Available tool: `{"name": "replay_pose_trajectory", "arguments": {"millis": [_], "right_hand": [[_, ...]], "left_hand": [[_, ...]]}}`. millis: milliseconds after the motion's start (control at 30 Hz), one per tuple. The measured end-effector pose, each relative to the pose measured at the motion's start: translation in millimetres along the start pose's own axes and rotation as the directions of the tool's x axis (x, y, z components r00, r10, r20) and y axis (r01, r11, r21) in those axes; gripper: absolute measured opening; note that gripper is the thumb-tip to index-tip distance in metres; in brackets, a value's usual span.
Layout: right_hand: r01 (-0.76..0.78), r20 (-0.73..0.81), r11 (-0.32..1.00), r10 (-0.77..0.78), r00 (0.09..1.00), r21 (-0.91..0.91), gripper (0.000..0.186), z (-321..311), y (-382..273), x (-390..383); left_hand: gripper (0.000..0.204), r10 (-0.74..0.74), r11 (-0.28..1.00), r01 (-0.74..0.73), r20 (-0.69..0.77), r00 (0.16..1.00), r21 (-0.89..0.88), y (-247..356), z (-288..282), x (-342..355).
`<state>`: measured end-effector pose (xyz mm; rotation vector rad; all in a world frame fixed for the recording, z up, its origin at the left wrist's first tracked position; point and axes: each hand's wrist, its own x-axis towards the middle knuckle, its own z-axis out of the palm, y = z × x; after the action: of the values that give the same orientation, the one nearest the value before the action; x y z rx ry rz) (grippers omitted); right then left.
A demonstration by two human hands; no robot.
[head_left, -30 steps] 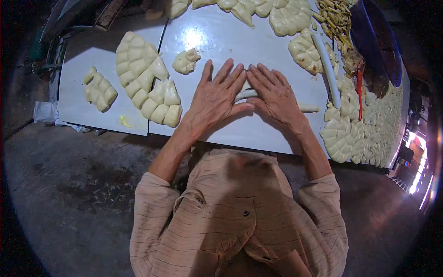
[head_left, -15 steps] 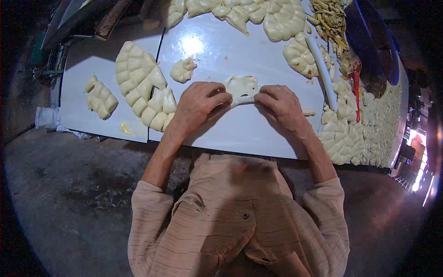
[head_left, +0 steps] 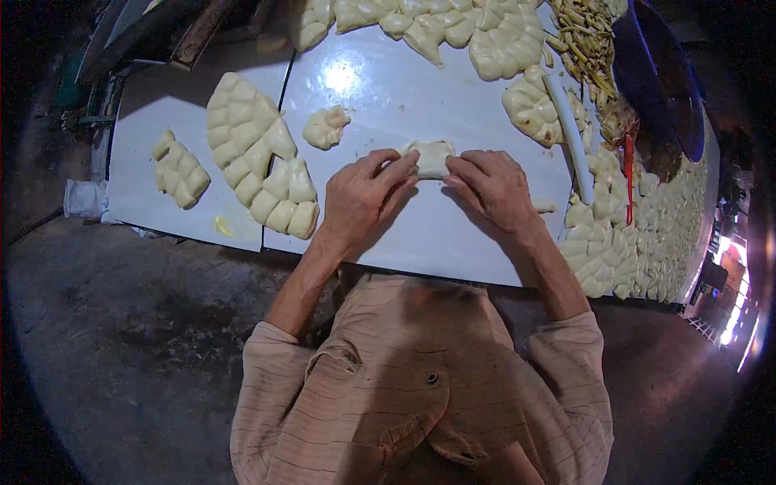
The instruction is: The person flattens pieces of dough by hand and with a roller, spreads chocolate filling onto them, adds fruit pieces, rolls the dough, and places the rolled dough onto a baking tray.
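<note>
Both bare hands work on a small flattened piece of pale dough [head_left: 431,156] at the middle of the white table [head_left: 420,234]. My left hand [head_left: 368,190] pinches its left end with curled fingers. My right hand [head_left: 493,186] grips the right end the same way. A short dough stick [head_left: 546,206] lies just right of my right hand, partly hidden by it. Up and left of my left hand sits a small lump of dough [head_left: 323,128].
Cut dough slabs lie at left [head_left: 246,141], along the back [head_left: 505,36] and at right [head_left: 598,250]. A white rod [head_left: 570,129], a red-handled tool [head_left: 629,174], a pile of yellowish strips [head_left: 578,48] and a blue basin [head_left: 663,65] crowd the right side.
My hands were spread flat over the dough, then curled onto its two ends. Over the last half second the dough piece has become narrower from back to front, its near edge apparently rolled.
</note>
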<state>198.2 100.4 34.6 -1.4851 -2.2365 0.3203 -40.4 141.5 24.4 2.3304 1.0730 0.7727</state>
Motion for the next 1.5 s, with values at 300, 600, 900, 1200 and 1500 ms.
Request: {"name": "replay_pose_trajectory", "arguments": {"millis": [300, 600, 900, 1200, 1500], "right_hand": [[-0.052, -0.037, 0.998, 0.051, 0.998, -0.038, 0.024, 0, 4, 7], [0.036, -0.023, 0.997, -0.038, 0.999, -0.064, 0.035, -4, 5, 10], [0.029, -0.041, 0.999, -0.03, 0.999, -0.022, 0.032, 1, 3, 14], [-0.039, 0.009, 0.999, 0.039, 0.999, -0.02, 0.031, 4, 21, 33], [-0.082, 0.07, 0.995, 0.086, 0.994, -0.056, 0.033, 1, 19, 43]], "left_hand": [[0.028, -0.143, 0.987, 0.144, -0.01, 0.99, 0.078, 8, -7, 1], [0.025, -0.082, 0.99, 0.086, -0.035, 0.996, 0.116, 9, -4, 6], [0.025, -0.074, 0.992, 0.081, -0.071, 0.995, 0.101, 7, 2, 17], [0.022, -0.189, 0.975, 0.2, -0.106, 0.976, 0.102, -6, 8, 32], [0.026, -0.26, 0.955, 0.262, -0.031, 0.965, 0.136, -10, 5, 38]]}}
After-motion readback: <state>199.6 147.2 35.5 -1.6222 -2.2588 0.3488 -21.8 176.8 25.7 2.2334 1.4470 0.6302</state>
